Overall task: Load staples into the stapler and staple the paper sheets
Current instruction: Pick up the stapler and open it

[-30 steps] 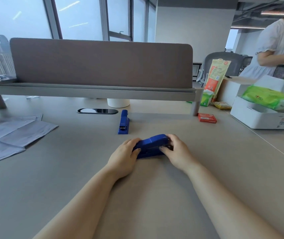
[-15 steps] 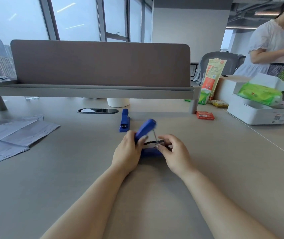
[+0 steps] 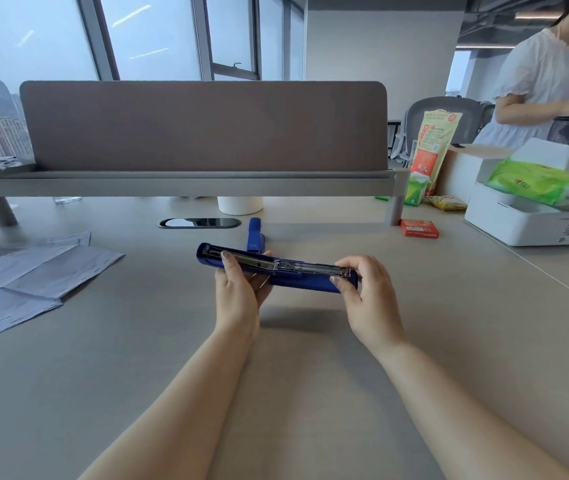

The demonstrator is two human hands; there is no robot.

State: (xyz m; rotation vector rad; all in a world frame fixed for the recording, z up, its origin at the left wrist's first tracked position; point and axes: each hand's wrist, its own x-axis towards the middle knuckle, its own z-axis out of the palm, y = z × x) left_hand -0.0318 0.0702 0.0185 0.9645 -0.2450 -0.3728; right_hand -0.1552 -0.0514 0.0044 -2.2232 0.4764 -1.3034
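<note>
- The fingers (image 3: 229, 263) of the left hand (image 3: 238, 292) are clamped on the left half of the blue stapler (image 3: 276, 270), thumb across its top edge. The right hand (image 3: 362, 289) pinches the other end, index fingertip on the near side.
- The stapler is folded fully open and held flat just above the surface (image 3: 310, 375), so its metal staple channel (image 3: 276, 264) faces up. I judge that this grip keeps the channel steady and exposed for loading.
- Half a second ago the top arm was only partly raised and the base lay on the surface; now the stapler is spread straight and lifted.
- A second blue stapler (image 3: 254, 237) lies just behind it. The red staple box (image 3: 419, 228) sits well to the right, unopened as far as I can tell.
- The paper sheets (image 3: 34, 271) lie far left, not yet stapled together by this stapler.
</note>
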